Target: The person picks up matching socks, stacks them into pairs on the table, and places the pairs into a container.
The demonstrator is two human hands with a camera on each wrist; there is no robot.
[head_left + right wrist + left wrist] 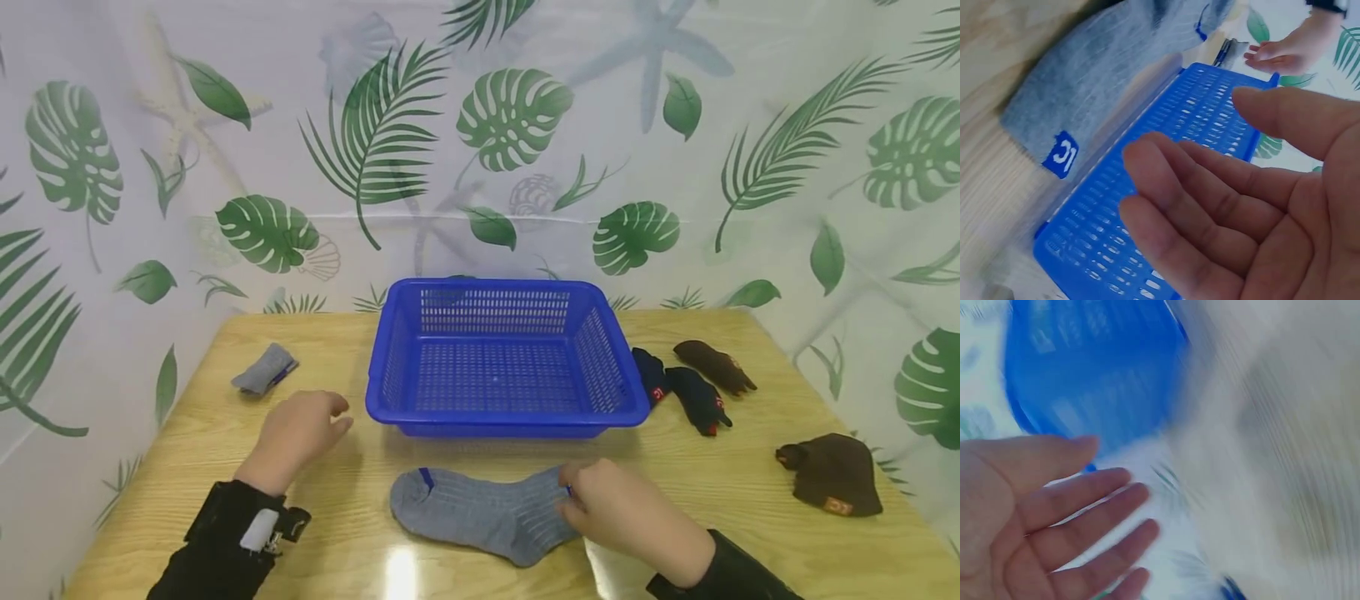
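I judge the grey sock (480, 512), before the blue basket (502, 358), soft and light; my right hand (626, 517), fingers spread, should take its cuff.

We see a ribbed, matt knit grey sock (480, 512) lying on a table (750, 500) of pale wood grain whose glossy finish throws back a bright glare. The blue basket (504, 414) looks like smooth, slightly shiny perforated plastic. The dark socks (701, 398) and brown cloth piece (836, 472) look soft and matt.
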